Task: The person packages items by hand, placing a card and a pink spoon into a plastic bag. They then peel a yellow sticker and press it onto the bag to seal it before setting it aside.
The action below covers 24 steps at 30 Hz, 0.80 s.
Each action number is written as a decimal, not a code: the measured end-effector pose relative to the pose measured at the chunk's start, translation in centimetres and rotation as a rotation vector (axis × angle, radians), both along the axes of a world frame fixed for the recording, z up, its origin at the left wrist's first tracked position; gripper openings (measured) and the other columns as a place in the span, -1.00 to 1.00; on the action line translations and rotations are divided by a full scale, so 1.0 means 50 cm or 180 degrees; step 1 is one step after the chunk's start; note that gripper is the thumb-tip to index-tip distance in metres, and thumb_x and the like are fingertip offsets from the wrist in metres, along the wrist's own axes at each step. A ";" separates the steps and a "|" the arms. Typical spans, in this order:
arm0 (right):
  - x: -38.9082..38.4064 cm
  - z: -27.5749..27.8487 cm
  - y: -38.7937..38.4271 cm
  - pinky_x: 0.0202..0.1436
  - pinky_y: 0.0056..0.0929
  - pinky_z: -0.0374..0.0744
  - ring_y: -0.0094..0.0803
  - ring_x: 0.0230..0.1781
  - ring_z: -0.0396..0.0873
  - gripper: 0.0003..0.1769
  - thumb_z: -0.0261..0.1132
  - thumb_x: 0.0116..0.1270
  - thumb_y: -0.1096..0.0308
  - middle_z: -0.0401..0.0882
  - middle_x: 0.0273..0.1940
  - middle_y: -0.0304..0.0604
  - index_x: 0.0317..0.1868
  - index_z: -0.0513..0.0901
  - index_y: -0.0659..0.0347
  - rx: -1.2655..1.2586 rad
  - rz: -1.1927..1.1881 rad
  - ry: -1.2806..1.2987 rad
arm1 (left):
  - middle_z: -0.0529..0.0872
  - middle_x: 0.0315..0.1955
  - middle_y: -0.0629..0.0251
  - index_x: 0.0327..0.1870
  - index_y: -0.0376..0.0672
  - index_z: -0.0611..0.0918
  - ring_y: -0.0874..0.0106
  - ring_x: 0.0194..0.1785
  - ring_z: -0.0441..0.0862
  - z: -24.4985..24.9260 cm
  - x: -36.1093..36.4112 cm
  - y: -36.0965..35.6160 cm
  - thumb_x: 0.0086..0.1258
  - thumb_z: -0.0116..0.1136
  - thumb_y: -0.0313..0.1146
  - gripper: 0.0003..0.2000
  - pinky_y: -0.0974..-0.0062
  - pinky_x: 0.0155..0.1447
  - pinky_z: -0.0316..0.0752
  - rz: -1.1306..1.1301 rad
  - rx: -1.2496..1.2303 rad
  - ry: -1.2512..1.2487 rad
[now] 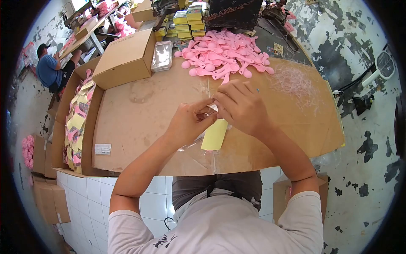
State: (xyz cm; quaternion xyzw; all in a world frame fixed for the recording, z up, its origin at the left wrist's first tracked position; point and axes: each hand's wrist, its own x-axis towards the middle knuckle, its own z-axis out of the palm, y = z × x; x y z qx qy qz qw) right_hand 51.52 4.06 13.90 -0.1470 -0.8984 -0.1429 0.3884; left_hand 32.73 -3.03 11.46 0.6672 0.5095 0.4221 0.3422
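Note:
My left hand [189, 120] is closed, thumb and fingers pinching the upper left edge of a see-through plastic bag [206, 151]. On the other side of its mouth, my right hand [240, 103] has its fingertips pressed together on the bag's top. A yellow card [214, 136] hangs inside the plastic below my fingers, close over the cardboard. Whatever else the bag contains is mostly hidden by my hands. Just beyond my right hand lies a big heap of pink plastic spoons [224, 55].
Cardboard [148, 114] covers the table. An open carton [86, 158] of packed bags stands left, beside a closed box [125, 57]. Behind are a stack of plastic bags [162, 56] and yellow card stacks [188, 21]. Shredded strands [298, 84] lie right. Another person [50, 70] sits far left.

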 end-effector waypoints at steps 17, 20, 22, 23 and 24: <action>0.346 0.035 0.227 -0.26 -0.50 0.53 -0.57 -0.34 0.54 -0.88 0.24 0.49 0.38 0.54 -0.27 -0.28 -0.07 0.57 0.25 -0.4731 0.0560 0.1086 | 0.85 -0.08 0.13 0.30 -0.33 0.61 0.52 -0.04 0.78 -0.025 -0.035 0.027 0.54 0.27 -0.45 -0.65 0.55 0.08 0.67 -0.0120 -0.0403 -0.1509; 0.417 -0.024 0.273 -0.02 -0.32 0.54 -0.32 -0.11 0.57 -0.80 0.26 0.45 0.41 0.59 -0.12 -0.12 0.03 0.60 0.24 -0.3080 -0.1110 0.0965 | 0.84 -0.07 0.13 0.29 -0.34 0.61 0.51 -0.04 0.79 -0.033 -0.042 0.032 0.55 0.27 -0.45 -0.65 0.54 0.08 0.68 -0.0038 -0.0394 -0.1582; 0.449 -0.067 0.265 0.14 -0.21 0.50 -0.16 0.05 0.56 -0.74 0.28 0.42 0.42 0.61 0.00 -0.02 0.08 0.62 0.23 -0.1642 -0.2232 0.0470 | 0.84 -0.07 0.14 0.30 -0.34 0.60 0.51 -0.03 0.79 -0.035 -0.041 0.035 0.55 0.26 -0.45 -0.64 0.53 0.08 0.69 -0.0038 -0.0375 -0.1731; 0.460 -0.080 0.270 0.22 -0.15 0.48 -0.07 0.13 0.56 -0.71 0.29 0.41 0.42 0.62 0.06 0.03 0.11 0.63 0.23 -0.0881 -0.2731 0.0208 | 0.84 -0.06 0.13 0.30 -0.34 0.60 0.51 -0.03 0.79 -0.028 -0.043 0.037 0.55 0.26 -0.45 -0.64 0.53 0.08 0.69 -0.0004 -0.0429 -0.1766; 0.467 -0.086 0.271 0.30 -0.10 0.47 0.01 0.21 0.55 -0.68 0.30 0.39 0.43 0.63 0.13 0.07 0.14 0.63 0.22 -0.0111 -0.3201 -0.0068 | 0.84 -0.06 0.12 0.30 -0.34 0.60 0.51 -0.02 0.79 -0.017 -0.042 0.035 0.55 0.26 -0.45 -0.64 0.53 0.08 0.69 0.0031 -0.0497 -0.1806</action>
